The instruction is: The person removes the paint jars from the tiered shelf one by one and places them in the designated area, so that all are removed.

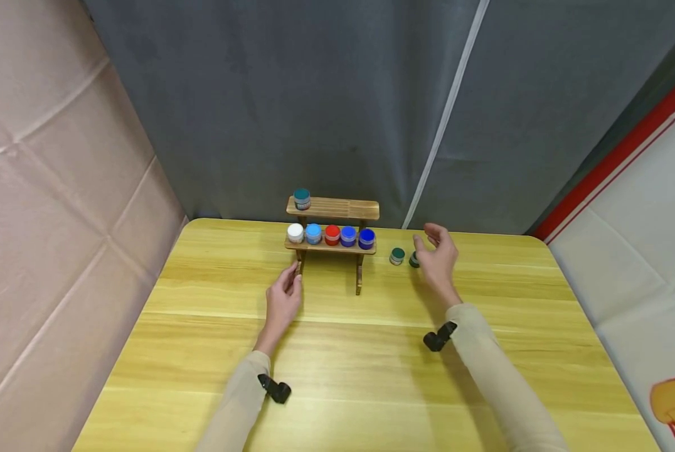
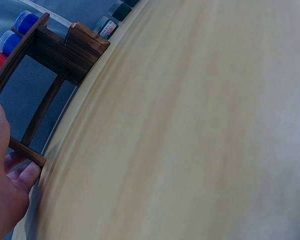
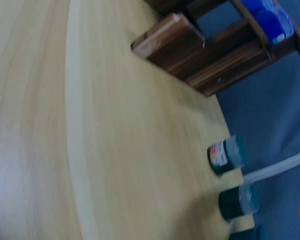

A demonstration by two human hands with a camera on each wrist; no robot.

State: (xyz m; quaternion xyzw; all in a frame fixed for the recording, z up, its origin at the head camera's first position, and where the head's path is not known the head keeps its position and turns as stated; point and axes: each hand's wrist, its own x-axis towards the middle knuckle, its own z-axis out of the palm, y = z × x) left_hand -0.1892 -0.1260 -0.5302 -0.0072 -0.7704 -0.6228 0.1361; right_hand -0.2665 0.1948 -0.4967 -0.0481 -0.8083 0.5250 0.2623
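A two-tier wooden rack point(image 1: 337, 247) stands at the table's far edge. My left hand point(image 1: 283, 300) pinches the front end of its left leg; in the left wrist view the thumb and fingers lie on either side of the wood point(image 2: 27, 151). On the lower tier sit white point(image 1: 295, 233), light blue point(image 1: 313, 234), red point(image 1: 332, 235), violet-blue point(image 1: 347, 236) and dark blue point(image 1: 366, 238) paint jars. One teal jar point(image 1: 302, 199) sits at the upper tier's left end. My right hand point(image 1: 438, 260), thumb and fingers apart, hovers by dark green jars point(image 3: 239, 201) on the table.
Another green jar point(image 1: 397, 256) stands between the rack and my right hand, its label showing in the right wrist view. A grey curtain point(image 1: 292, 113) hangs behind the wooden table point(image 1: 337, 376). Pale cloth walls point(image 1: 61, 220) border both sides.
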